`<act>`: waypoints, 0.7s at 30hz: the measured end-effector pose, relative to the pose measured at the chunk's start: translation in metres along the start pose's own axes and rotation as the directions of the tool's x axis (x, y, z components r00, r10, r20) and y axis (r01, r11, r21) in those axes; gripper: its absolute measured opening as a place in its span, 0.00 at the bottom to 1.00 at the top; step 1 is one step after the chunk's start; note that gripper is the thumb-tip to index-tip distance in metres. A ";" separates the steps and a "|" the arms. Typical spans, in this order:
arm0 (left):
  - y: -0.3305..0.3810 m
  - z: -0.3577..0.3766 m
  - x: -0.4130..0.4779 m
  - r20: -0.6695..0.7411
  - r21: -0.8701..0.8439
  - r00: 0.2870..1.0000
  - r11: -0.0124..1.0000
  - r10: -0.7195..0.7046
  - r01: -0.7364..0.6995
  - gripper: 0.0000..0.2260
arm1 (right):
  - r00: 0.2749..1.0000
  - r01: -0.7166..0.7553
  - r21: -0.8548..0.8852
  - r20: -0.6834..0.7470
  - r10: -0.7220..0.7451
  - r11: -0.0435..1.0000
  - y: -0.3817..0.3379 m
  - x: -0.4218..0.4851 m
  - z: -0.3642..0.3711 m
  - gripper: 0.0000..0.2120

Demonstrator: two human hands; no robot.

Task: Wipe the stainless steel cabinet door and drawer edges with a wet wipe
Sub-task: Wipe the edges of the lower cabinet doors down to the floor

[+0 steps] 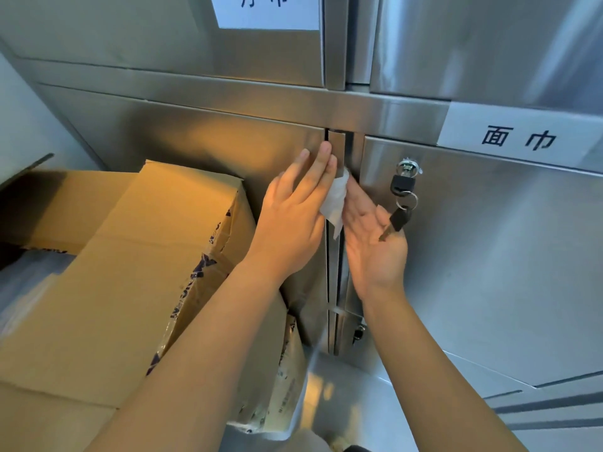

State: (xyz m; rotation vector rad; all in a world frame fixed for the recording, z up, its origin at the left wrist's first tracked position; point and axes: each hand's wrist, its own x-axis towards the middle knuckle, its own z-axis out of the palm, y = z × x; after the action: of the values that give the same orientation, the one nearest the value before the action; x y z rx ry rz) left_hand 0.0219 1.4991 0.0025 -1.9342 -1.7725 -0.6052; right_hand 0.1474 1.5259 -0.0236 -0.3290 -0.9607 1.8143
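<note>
White paper label (518, 140) on the steel rail, upper right, reads "面巾" in dark blue. A second label (265, 11) at the top is cut by the frame edge; only "巾" and pt of another character show. Cardboard boxes (130, 272) at left carry clear tape w/ dark blue print, too creased to read.

The cabinet is brushed stainless steel: flat panels, folded edges, soft reflections. The left door (212, 148) and right door (489, 256) meet at a narrow upright strip (336, 148) w/ dark gaps either side.

The wet wipe (334, 199), white, crumpled and limp, sits against that strip, btwn the two hands. The left hand (292, 210) lies flat on the left door by its right edge, fingers straight and close together, gripping nothing, index finger just beside the wipe. The right hand (372, 239) is turned palm-left, fingers stretched out and pushing the wipe onto the strip; fingertips are hidden behind the wipe, no curl visible.

A round lock (406, 166) near the right door's top-left corner holds a black-headed key (403, 184). A metal ring below it carries a second key (398, 220), hanging in front of the right palm's edge.
</note>
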 end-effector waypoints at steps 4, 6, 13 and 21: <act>0.001 -0.002 -0.001 0.025 0.000 1.000 1.000 -0.019 0.019 0.24 | 0.999 0.037 0.056 -0.004 -0.037 0.998 0.007 0.004 0.006 0.26; 0.001 -0.003 0.000 0.030 -0.010 0.999 1.000 -0.023 0.024 0.25 | 0.997 0.073 0.040 0.008 -0.074 0.997 0.012 0.004 0.008 0.27; 0.007 -0.010 0.001 0.046 -0.077 0.997 0.995 -0.057 0.061 0.23 | 0.976 0.123 -0.180 -0.157 -0.152 0.976 0.035 0.006 0.014 0.22; 0.008 -0.016 0.002 0.063 -0.095 0.996 0.993 -0.060 0.066 0.23 | 0.961 0.158 -0.294 -0.174 -0.215 0.943 0.030 0.001 0.026 0.22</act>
State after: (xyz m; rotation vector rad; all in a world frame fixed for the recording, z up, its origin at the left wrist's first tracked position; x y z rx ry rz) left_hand 0.0300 1.4904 0.0166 -1.9861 -1.8791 -0.6734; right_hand 0.1114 1.5097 -0.0291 -0.5679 -1.0638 1.4420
